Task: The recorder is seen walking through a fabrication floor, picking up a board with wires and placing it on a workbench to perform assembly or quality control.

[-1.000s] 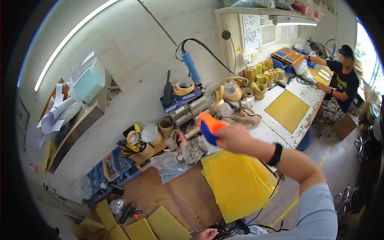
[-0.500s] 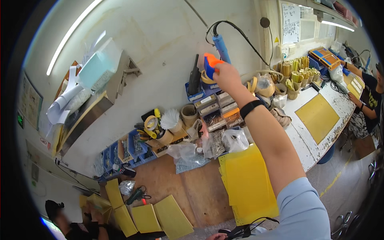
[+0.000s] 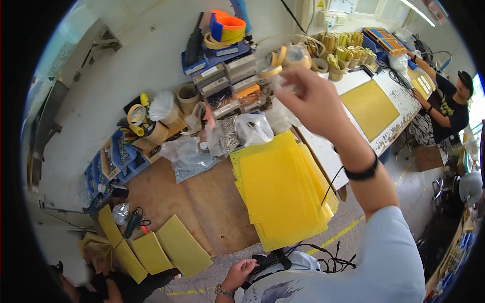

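Observation:
My right hand (image 3: 310, 98) hovers over the bench with bent, slightly blurred fingers apart and nothing in them. Beyond its fingertips are cream tape rolls (image 3: 273, 70). An orange, blue and yellow tape roll (image 3: 227, 28) rests on cream tape (image 3: 216, 41) atop a small drawer cabinet (image 3: 226, 81). Low in the picture, my left hand (image 3: 241, 275) stays at my waist, its fingers closed beside a black strap (image 3: 270, 263); what they hold, if anything, is hidden. Perforated yellow sheets (image 3: 283, 187) lie stacked under my right arm.
Plastic bags of metal parts (image 3: 227, 136) and blue bins (image 3: 121, 151) line the back of the brown bench (image 3: 187, 202). Yellow boards (image 3: 184, 245) lie at its left end. Black cables (image 3: 336, 260) hang near my waist. A co-worker (image 3: 444, 106) sits at right, another person at lower left.
My right hand has let go of the orange and blue tape roll on the drawer cabinet and drawn back toward me. The view has tilted down and right; my left hand shows more fully.

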`<state>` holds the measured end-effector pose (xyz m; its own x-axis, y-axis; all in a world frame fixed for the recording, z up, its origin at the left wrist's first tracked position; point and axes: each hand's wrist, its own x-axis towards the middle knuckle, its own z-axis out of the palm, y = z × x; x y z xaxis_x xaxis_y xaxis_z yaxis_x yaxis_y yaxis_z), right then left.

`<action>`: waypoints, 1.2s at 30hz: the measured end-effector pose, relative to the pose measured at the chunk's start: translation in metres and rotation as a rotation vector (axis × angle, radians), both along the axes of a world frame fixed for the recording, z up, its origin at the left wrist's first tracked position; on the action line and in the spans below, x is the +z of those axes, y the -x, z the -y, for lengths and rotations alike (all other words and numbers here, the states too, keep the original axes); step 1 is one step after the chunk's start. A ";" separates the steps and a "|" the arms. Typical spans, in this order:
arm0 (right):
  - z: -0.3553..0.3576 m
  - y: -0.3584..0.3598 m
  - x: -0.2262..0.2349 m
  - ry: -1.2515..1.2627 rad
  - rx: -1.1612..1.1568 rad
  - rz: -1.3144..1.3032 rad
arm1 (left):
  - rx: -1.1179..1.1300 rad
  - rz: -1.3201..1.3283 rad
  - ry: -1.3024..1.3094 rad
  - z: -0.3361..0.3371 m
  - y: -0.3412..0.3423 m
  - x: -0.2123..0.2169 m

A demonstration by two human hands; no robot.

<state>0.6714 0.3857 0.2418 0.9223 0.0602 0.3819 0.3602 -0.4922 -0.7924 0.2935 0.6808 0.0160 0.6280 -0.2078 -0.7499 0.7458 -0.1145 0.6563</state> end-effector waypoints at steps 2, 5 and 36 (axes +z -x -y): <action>0.035 0.049 -0.002 0.168 0.003 -0.146 | -0.048 -0.004 0.047 -0.003 0.004 -0.013; 0.088 0.120 -0.009 0.510 -0.037 -0.411 | -0.199 0.057 0.015 0.003 -0.003 -0.015; 0.142 0.278 -0.256 -0.179 -0.319 -0.927 | 0.339 0.288 -0.261 0.089 -0.098 -0.037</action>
